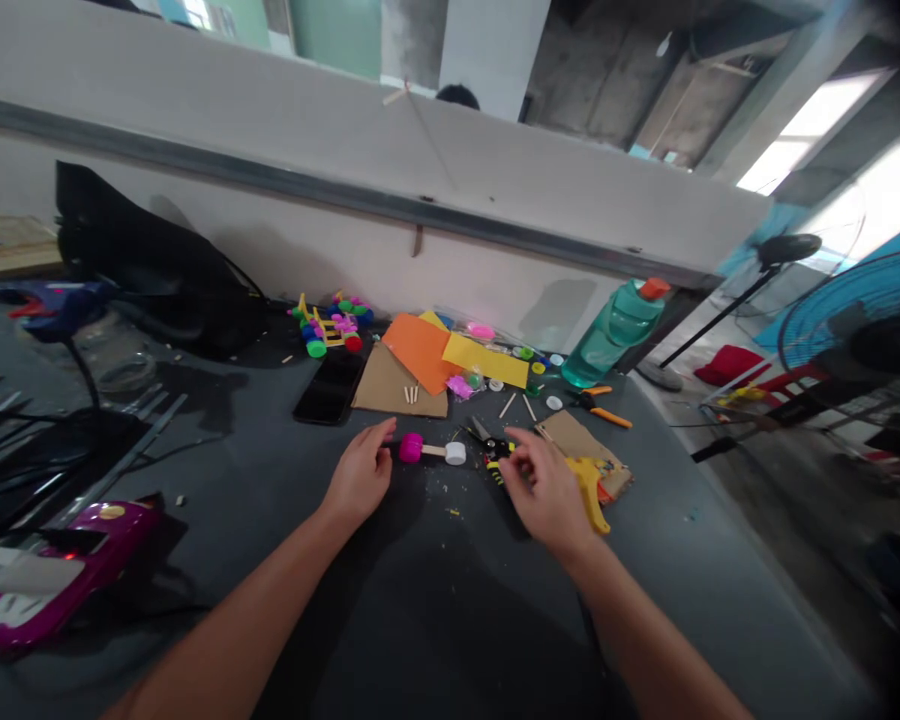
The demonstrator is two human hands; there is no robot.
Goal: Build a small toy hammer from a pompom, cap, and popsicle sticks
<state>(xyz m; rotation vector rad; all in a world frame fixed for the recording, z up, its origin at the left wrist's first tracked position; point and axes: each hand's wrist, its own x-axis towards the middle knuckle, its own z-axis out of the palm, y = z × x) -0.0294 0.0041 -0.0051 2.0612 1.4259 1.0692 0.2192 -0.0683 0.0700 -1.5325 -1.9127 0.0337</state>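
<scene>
A magenta bottle cap (pixel 411 448) and a white cap (pixel 455 454) are joined by a thin wooden stick (pixel 433 451) lying on the dark table. My left hand (pixel 359 478) is just left of the magenta cap, fingers stretched out and holding nothing that I can see. Over on the other side, my right hand (pixel 547 488) has its fingers loosely curled, with a gap between thumb and forefinger. Beside those fingertips lies a pair of black-and-yellow snips (pixel 494 449), blades apart; the hand hides part of the handles.
Behind my hands are a phone (pixel 328 386), cardboard (pixel 375 385), orange paper (pixel 422 350) and loose caps. A yellow tool (pixel 591 492), orange-handled pliers (pixel 604 409) and a green bottle (pixel 613 335) stand rightward. A glue gun (pixel 52 303) and magenta power strip (pixel 101 550) are left.
</scene>
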